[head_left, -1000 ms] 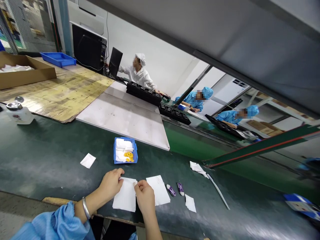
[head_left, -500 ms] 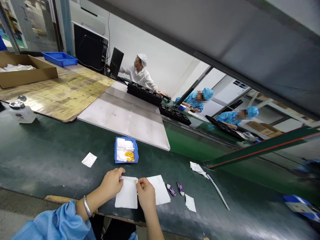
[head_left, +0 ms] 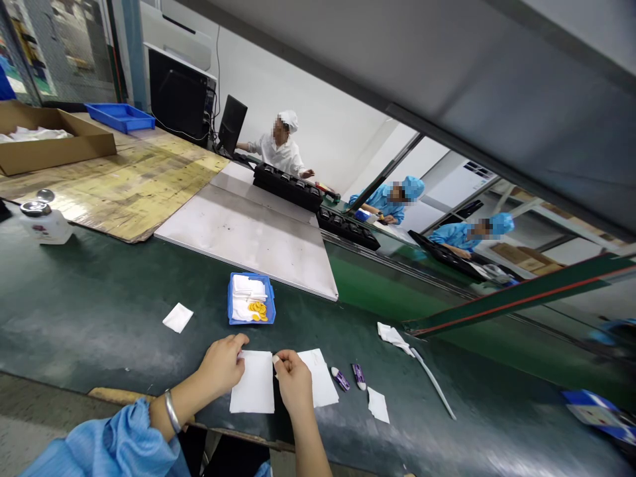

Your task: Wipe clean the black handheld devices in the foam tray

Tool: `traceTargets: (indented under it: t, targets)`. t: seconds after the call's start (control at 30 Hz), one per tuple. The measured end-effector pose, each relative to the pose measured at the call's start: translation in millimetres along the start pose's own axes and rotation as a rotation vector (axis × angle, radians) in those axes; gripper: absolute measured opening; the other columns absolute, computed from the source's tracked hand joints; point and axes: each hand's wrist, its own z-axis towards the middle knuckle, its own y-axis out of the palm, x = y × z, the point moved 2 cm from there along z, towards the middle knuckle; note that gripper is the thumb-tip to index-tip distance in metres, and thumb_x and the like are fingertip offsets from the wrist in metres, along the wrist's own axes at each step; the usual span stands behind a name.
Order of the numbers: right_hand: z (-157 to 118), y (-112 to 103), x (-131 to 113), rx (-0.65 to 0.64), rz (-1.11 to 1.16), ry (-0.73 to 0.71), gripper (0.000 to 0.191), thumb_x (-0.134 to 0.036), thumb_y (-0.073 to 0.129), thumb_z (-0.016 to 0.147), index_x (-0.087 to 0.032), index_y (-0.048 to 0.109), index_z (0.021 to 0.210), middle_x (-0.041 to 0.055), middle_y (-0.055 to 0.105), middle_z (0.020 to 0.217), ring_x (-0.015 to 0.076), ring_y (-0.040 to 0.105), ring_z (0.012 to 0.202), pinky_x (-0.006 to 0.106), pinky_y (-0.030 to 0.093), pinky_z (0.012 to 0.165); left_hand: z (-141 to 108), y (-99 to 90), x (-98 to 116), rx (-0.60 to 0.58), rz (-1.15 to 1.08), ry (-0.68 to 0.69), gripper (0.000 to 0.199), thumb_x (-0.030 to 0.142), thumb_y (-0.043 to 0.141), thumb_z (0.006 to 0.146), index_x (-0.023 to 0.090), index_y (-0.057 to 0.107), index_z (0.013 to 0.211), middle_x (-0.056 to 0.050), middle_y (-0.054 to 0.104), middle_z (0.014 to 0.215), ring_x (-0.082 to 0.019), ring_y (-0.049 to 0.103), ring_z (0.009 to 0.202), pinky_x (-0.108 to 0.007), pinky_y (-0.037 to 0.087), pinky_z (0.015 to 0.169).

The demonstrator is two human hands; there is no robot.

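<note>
A white rectangular cloth (head_left: 252, 384) lies flat on the green bench in front of me. My left hand (head_left: 222, 363) is curled at its upper left corner, thumb and fingertips on the edge. My right hand (head_left: 294, 381) is beside the upper right corner with thumb and forefinger pinched together; what is between them is too small to make out. Partly behind that hand lies a second white cloth (head_left: 322, 381). Two purple-and-white erasers or similar small pieces, a nearer one (head_left: 340, 379) and another (head_left: 358, 376), sit to its right.
Beyond my hands stands a blue tray (head_left: 272, 306) with white cloths and yellow rings. Small white cloths lie left (head_left: 177, 318) and right (head_left: 378, 405). A white stick (head_left: 434, 384) touches a crumpled cloth (head_left: 392, 334). A pump bottle (head_left: 46, 225) stands far left; co-workers sit behind the bench.
My right hand has shifted slightly right, its pinched fingertips moving off the cloth's upper right corner. My left hand stays put. The co-worker in white has moved an arm.
</note>
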Motion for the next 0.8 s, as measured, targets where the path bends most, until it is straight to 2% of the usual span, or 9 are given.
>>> traceTargets:
  t: [0.23,0.43,0.8]
  targets:
    - [5,-1,-3,-0.022,-0.037,-0.016,0.015,-0.035,0.057,0.078,-0.024,0.067,0.082,-0.0054,0.052,0.051,0.0152,0.046,0.048,0.025,0.027,0.050,-2,1.7,1,0.008,0.019,-0.008,0.046,0.002,0.050,0.077,0.019,0.060,0.118,-0.007,0.067,0.102,-0.021,0.065,0.095,-0.030,0.044,0.085]
    - [12,0,-9,-0.088,-0.075,-0.040,0.007,-0.023,0.055,0.075,-0.024,0.060,0.072,-0.0061,0.050,0.050,0.0140,0.045,0.048,0.025,0.023,0.050,-4,1.6,3,0.003,0.043,-0.003,0.048,0.003,0.049,0.078,0.018,0.057,0.123,-0.009,0.066,0.106,-0.024,0.065,0.099,-0.032,0.045,0.086]
    - [12,0,-6,-0.144,-0.010,-0.127,0.008,-0.026,0.050,0.079,-0.022,0.056,0.078,-0.0055,0.051,0.056,0.0138,0.047,0.051,0.023,0.030,0.052,-5,1.3,3,-0.004,0.036,0.000,0.050,0.002,0.050,0.077,0.019,0.057,0.124,-0.009,0.067,0.110,-0.023,0.064,0.101,-0.032,0.044,0.089]
